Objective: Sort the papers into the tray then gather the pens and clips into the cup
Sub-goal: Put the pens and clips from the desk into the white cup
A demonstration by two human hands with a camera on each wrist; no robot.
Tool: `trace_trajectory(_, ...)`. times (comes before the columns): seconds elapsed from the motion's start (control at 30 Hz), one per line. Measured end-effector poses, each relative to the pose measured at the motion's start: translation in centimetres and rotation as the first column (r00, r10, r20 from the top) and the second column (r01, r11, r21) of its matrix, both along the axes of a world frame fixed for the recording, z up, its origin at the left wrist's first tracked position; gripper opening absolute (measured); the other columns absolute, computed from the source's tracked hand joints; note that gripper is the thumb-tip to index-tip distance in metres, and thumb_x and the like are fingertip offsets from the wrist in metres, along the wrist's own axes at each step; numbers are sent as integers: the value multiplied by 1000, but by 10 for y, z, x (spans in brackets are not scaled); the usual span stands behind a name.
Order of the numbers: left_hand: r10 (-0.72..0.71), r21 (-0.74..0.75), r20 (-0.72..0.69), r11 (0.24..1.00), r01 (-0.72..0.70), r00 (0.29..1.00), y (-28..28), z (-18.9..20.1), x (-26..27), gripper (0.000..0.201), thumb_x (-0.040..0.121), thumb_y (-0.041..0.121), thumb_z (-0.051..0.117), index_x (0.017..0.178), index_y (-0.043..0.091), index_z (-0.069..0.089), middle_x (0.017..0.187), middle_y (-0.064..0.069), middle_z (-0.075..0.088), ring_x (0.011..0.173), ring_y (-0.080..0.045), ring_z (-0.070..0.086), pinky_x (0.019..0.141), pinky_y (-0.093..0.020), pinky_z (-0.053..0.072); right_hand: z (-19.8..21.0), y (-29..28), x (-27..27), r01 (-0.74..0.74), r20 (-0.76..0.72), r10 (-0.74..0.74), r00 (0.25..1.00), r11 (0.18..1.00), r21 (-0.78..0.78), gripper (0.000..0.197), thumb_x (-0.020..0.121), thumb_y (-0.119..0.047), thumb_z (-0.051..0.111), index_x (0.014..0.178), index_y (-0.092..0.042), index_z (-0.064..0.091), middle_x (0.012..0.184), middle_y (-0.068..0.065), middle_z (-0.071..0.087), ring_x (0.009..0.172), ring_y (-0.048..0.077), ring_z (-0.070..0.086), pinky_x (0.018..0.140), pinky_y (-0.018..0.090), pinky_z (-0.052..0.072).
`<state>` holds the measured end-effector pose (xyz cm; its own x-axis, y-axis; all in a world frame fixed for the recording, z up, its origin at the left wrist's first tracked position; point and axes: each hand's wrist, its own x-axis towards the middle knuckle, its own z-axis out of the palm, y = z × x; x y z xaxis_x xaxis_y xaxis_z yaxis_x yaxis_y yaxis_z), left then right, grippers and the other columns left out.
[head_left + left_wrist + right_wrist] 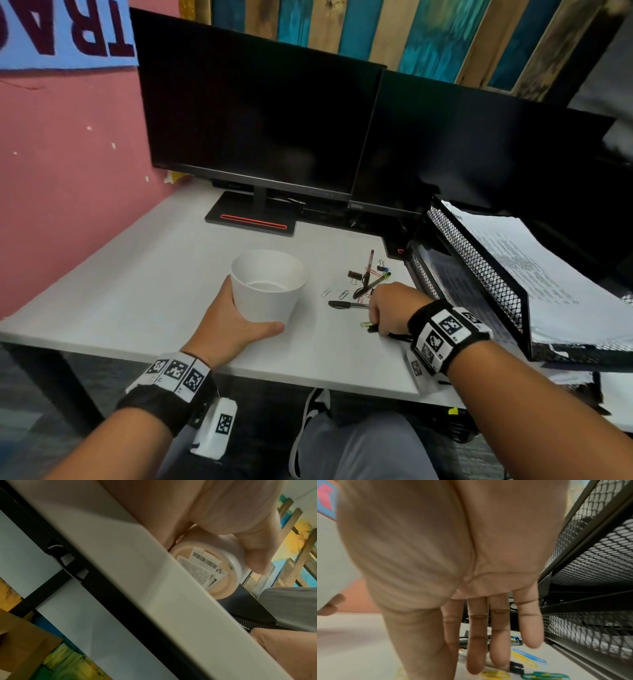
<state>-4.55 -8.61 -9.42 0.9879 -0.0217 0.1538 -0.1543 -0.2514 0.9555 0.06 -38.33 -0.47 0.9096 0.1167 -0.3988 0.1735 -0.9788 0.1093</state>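
Observation:
My left hand (239,315) grips the white cup (267,287), which stands upright on the desk; its labelled base (205,566) shows in the left wrist view under my left hand (223,520). My right hand (375,322) reaches down beside the black mesh tray (479,263). Its straight fingers (476,655) rest on a black-capped pen (515,667) lying on the desk. Another pen (346,304) lies just left of that hand. More pens and binder clips (370,274) sit behind it. Coloured paper clips (529,655) lie around the fingertips. Papers (534,267) fill the tray.
Two dark monitors (260,120) stand at the back of the white desk (137,274), one on a stand with a red stripe (253,222). A pink wall (68,188) borders the left. The mesh tray's lower tier (590,628) stands close on my right.

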Motion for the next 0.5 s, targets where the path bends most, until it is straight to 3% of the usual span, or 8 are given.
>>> trace_trajectory(0.1, -12, 6, 0, 1000, 12, 1000, -1, 0, -1, 104, 48, 51, 94, 139, 33, 46, 130, 10, 64, 119, -8, 62, 88, -22, 50, 0, 2, 2, -1, 44, -1, 999, 999, 48, 18, 86, -11, 74, 96, -24, 81, 104, -4, 76, 97, 19, 71, 77, 29, 58)
trace_trajectory(0.17, -15, 10, -6, 1000, 15, 1000, -2, -1, -2, 105, 48, 48, 95, 140, 34, 46, 130, 12, 64, 119, -8, 61, 89, -23, 50, 2, 2, 6, 10, 82, -23, 996, 986, 164, 13, 86, -17, 76, 89, -30, 79, 98, -10, 73, 95, 16, 70, 77, 27, 56)
trace_trajectory(0.23, -21, 24, -14, 999, 21, 1000, -3, -3, -1, 103, 53, 39, 100, 140, 34, 46, 130, 12, 63, 118, -7, 61, 88, -23, 50, 6, 4, 11, -8, 123, -41, 992, 929, 371, 9, 89, -22, 76, 96, -27, 80, 96, -15, 70, 95, 9, 68, 79, 24, 56)
trace_trajectory(0.3, -31, 38, -18, 999, 32, 999, -4, -4, -1, 101, 56, 33, 101, 141, 34, 46, 130, 12, 63, 118, -6, 61, 88, -22, 50, 11, 9, 14, -39, 144, -50, 988, 829, 558, 7, 93, -22, 74, 98, -26, 77, 98, -12, 75, 96, 6, 70, 86, 27, 58)
trace_trajectory(0.4, -42, 40, -17, 998, 43, 999, -4, -4, -1, 106, 48, 47, 96, 141, 34, 46, 130, 13, 64, 119, -6, 61, 90, -22, 50, 14, 21, 17, -47, 143, -67, 987, 742, 668, 10, 100, -18, 63, 102, -26, 69, 96, -9, 80, 89, 14, 74, 79, 29, 59)
trace_trajectory(0.5, -48, 32, -17, 998, 48, 999, -2, -4, 0, 108, 48, 47, 95, 142, 35, 44, 131, 13, 63, 120, -6, 61, 90, -20, 49, 11, 29, 22, -48, 158, -76, 985, 752, 658, 13, 106, -21, 50, 108, -26, 62, 97, -5, 73, 87, 17, 73, 66, 27, 55)
